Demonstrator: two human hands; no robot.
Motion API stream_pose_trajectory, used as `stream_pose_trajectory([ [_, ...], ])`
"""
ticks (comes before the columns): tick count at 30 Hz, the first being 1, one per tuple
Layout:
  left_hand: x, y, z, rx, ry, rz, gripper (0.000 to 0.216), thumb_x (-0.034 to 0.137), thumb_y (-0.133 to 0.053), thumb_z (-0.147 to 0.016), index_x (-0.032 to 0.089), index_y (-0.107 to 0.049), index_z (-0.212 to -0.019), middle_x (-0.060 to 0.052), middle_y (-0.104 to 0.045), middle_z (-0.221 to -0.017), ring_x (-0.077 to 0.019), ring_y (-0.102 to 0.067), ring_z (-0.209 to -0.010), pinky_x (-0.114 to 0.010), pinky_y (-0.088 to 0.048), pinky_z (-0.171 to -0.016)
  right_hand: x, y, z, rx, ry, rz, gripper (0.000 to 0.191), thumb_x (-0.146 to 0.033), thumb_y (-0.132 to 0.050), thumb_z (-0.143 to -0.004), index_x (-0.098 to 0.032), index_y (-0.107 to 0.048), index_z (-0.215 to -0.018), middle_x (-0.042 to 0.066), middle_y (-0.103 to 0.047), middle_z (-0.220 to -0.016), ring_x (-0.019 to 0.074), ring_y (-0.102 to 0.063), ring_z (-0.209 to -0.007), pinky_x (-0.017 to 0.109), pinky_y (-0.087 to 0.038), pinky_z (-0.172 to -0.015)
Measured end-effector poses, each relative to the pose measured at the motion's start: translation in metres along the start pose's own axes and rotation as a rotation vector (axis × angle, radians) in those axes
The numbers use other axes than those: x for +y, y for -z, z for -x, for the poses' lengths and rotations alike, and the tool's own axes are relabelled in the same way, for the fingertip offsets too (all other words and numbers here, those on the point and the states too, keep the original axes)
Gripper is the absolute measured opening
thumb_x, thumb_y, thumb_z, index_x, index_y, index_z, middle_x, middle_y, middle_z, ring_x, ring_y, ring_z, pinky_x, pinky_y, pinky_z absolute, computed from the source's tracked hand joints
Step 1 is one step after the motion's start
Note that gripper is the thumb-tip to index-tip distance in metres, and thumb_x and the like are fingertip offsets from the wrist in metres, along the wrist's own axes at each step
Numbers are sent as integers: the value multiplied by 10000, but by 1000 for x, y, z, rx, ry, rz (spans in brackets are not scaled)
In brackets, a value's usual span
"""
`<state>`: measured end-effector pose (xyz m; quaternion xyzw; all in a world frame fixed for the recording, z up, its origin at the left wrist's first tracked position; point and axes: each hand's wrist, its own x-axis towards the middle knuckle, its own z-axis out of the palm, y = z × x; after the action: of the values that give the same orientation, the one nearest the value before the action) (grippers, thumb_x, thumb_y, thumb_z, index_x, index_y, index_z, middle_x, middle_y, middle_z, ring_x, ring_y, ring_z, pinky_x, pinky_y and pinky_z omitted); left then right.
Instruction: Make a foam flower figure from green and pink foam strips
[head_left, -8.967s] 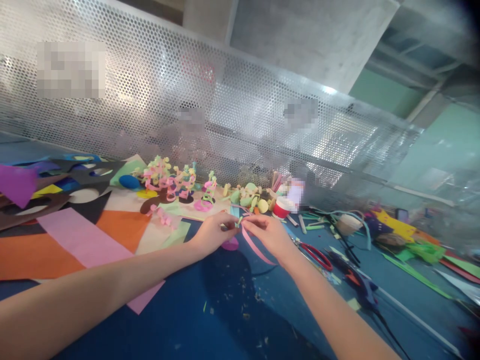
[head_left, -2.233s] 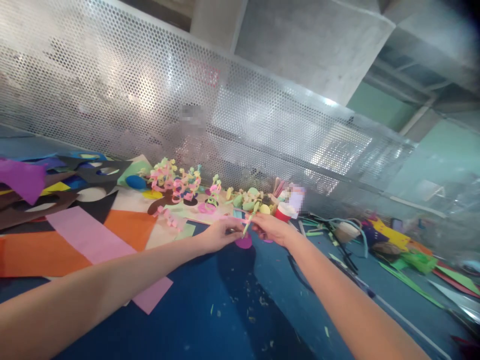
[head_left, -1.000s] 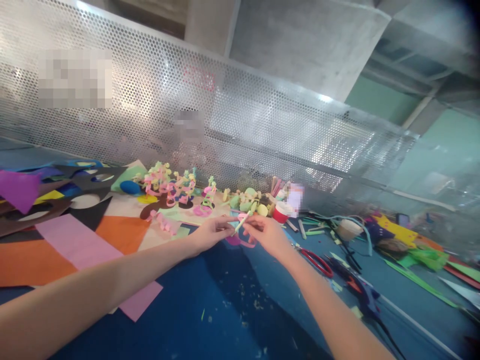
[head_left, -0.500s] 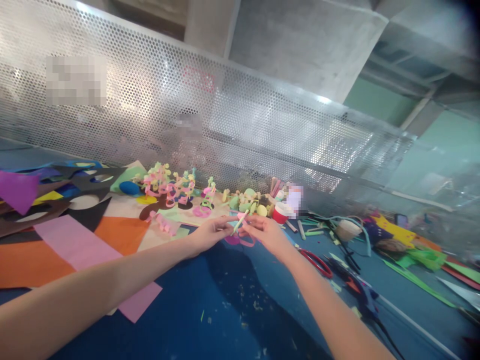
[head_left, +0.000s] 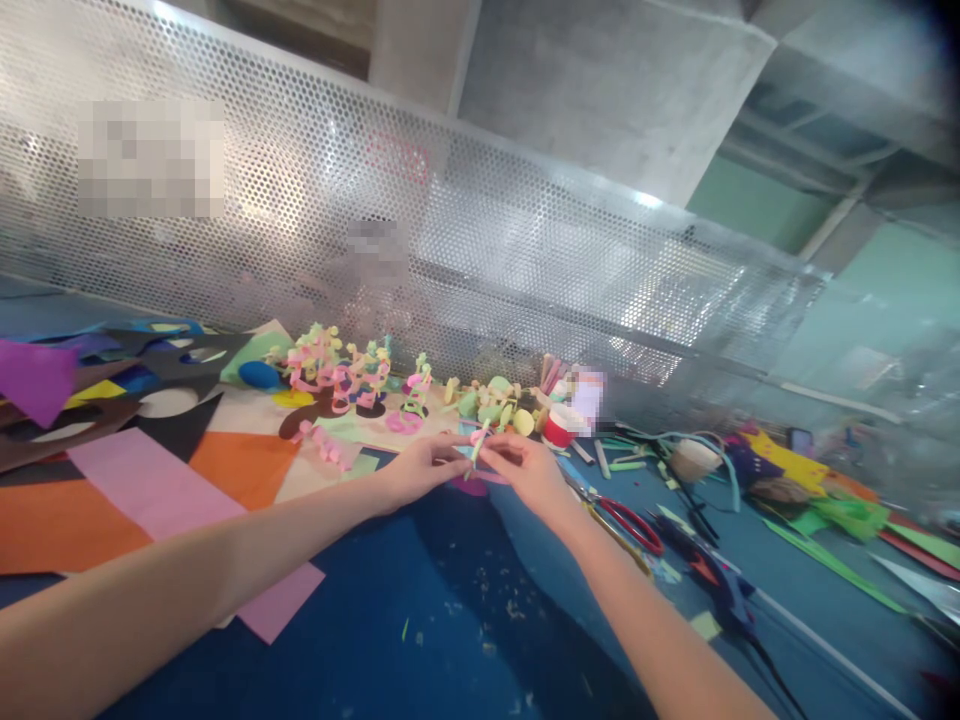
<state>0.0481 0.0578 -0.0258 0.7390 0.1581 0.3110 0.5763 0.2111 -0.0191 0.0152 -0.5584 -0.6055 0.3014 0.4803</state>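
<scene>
My left hand [head_left: 421,474] and my right hand [head_left: 531,474] meet over the front of the blue table, fingers pinched around one small craft piece. A pale green strip [head_left: 480,447] stands up slantwise between the fingertips, with pink strips beside it. Below the fingertips shows part of a magenta disc [head_left: 471,487]; whether it is joined to the strips I cannot tell. Fingers hide much of the piece. Behind my hands stand small finished-looking figures of curled pink and green strips [head_left: 416,385], one on a pink ring.
Coloured sheets, among them a pink one [head_left: 157,485], cover the left side. Red-handled scissors [head_left: 631,525] and a dark glue gun [head_left: 716,580] with a cord lie to the right. A red and white cup [head_left: 559,428] stands behind. A perforated metal panel [head_left: 315,220] closes the back.
The green strip has turned more upright between my fingers. My right hand and forearm have shifted slightly left, uncovering more of the scissors. My left hand has barely moved.
</scene>
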Motion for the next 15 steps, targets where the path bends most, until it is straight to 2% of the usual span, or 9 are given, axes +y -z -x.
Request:
stream_pose_trajectory([
  [5,-3,1,-2,62,-3,-42,471,370,-548,-787,188,-491,-1218,-71,-665,-956,-188,-607,-883,-343,-427,-832,-1,3,1,-1,7,46,278,-368,-622,-704,-180,-658,-905,46,-675,-899,203,-607,-868,350,-466,-814],
  [10,-5,1,-2,111,9,-59,463,384,-550,-781,207,-508,-1206,-59,-646,-1020,-187,-586,-912,-344,-409,-849,-3,3,1,-74,-12,-5,344,-386,-611,-723,-184,-628,-1001,45,-681,-922,197,-618,-887,348,-469,-829],
  [15,-4,0,0,134,27,-47,459,391,-563,-772,215,-522,-1195,-45,-652,-967,-170,-579,-859,-324,-404,-831,-13,5,5,-80,-53,-24,401,-485,-417,-835,-184,-637,-982,71,-681,-906,201,-636,-870,336,-491,-797],
])
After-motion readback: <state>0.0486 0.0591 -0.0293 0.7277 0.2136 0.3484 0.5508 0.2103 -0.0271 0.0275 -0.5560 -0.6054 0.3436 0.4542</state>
